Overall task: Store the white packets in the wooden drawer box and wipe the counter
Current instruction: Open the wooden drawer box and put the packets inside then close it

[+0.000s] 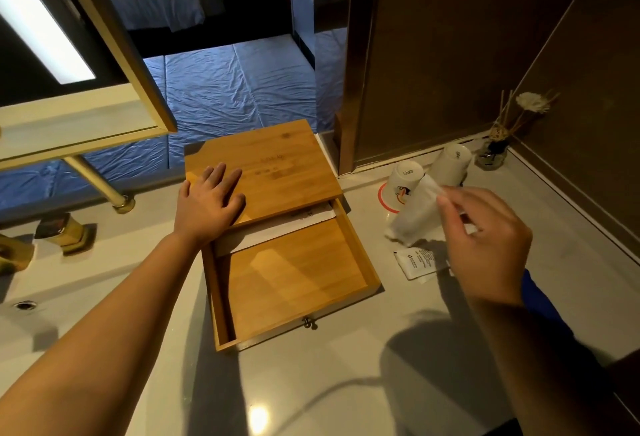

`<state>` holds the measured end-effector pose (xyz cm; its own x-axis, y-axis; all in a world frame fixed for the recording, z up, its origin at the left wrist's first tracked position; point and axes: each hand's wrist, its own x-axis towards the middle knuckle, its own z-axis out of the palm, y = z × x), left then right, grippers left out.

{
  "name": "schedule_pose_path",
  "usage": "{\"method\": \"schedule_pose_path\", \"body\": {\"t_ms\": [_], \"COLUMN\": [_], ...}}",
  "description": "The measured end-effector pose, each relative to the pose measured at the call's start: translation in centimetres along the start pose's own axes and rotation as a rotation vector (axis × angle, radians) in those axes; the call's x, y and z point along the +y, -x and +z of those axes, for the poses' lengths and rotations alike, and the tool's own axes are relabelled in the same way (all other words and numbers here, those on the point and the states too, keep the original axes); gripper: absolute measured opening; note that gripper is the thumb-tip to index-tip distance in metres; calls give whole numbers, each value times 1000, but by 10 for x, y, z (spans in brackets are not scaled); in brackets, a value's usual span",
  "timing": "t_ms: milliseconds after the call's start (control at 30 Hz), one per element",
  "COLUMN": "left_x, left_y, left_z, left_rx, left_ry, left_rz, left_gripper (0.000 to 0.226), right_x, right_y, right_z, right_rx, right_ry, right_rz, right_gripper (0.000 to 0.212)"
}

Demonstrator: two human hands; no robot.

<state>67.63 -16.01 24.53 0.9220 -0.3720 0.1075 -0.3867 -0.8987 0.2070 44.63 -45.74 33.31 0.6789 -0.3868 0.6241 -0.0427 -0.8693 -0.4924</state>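
A wooden drawer box [277, 162] stands on the pale counter [311, 383] with its drawer [294, 279] pulled out toward me. One white packet [294, 224] lies at the drawer's back, half under the lid. My left hand [211, 200] rests flat on the box top, fingers spread. My right hand [485, 245] hovers to the right of the drawer, pinching a blurred white packet [415, 214] by its upper corner. Another white packet [415, 262] with black print lies on the counter just below that hand.
Two upturned white cups [405, 182] [450, 162] stand behind the packets, one on a red-rimmed coaster. A reed diffuser jar [493, 155] sits in the back right corner. A gold tap [65, 231] and a sink lie to the left. A blue cloth [543, 300] shows beside my right wrist.
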Motion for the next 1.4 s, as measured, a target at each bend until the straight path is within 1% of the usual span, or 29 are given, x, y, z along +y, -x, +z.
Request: {"method": "schedule_pose_path", "body": {"t_ms": [100, 200, 333, 367, 433, 500, 533, 567, 600, 667, 800, 967, 1033, 1067, 1133, 1167, 1233, 1300, 1333, 1367, 1400], "left_x": [0, -2, -3, -3, -3, -3, -3, -3, -3, -2, -3, -1, -1, -2, -4, -5, -5, -4, -4, -4, -5], "left_y": [0, 0, -1, -1, -2, -2, -2, -2, -2, -2, -2, -2, -2, -2, -2, -2, -2, -3, -3, -3, -4], "left_z": [0, 1, 3, 3, 3, 3, 4, 4, 3, 2, 3, 3, 3, 4, 5, 5, 5, 6, 7, 7, 8], "left_rx": [-3, -2, 4, 5, 9, 10, 11, 12, 13, 15, 15, 19, 29, 30, 18, 14, 29, 54, 61, 61, 57], "left_ry": [4, 12, 9, 8, 7, 6, 8, 13, 19, 31, 35, 35, 27, 15, -26, -39, -18, 8, 13, 20, 27], "left_rz": [-7, -6, -7, -10, -12, -11, -12, -11, -11, -7, 1, -4, -3, 4, 29, 37, 32, 19, 16, 12, 7], "left_gripper": [62, 62, 62, 62, 62, 61, 61, 61, 61, 62, 62, 60, 61, 61, 61, 61, 58, 56, 56, 57, 58], "right_x": [-18, -28, -37, -36, -33, -30, -30, -30, -31, -36, -60, -102, -118, -125, -132, -133, -128, -119, -112, -104, -96], "right_y": [-16, -27, -33, -33, -30, -25, -24, -26, -29, -40, -64, -85, -81, -76, -63, -56, -37, -17, -5, 6, 17], "right_z": [-10, -12, -9, -6, 3, 12, 16, 19, 22, 28, 52, 87, 108, 119, 140, 149, 161, 164, 162, 159, 155], "right_rx": [85, 82, 117, 110, 45, -16, -21, -20, -30, -134, -562, -1035, -1166, -1206, -1241, -1246, -1249, -1198, -1131, -1041, -955], "right_ry": [-254, -502, -790, -868, -990, -1041, -1044, -1028, -993, -881, -655, -419, -362, -348, -333, -318, -280, -242, -204, -153, -92], "right_rz": [190, 411, 596, 660, 796, 912, 939, 930, 879, 694, 304, -150, -290, -320, -329, -318, -264, -234, -243, -260, -284], "right_gripper": [25, 16, 22, 21, 17, 15, 16, 17, 19, 22, 24, 7, 5, 8, 18, 27, 52, 76, 81, 79, 71]}}
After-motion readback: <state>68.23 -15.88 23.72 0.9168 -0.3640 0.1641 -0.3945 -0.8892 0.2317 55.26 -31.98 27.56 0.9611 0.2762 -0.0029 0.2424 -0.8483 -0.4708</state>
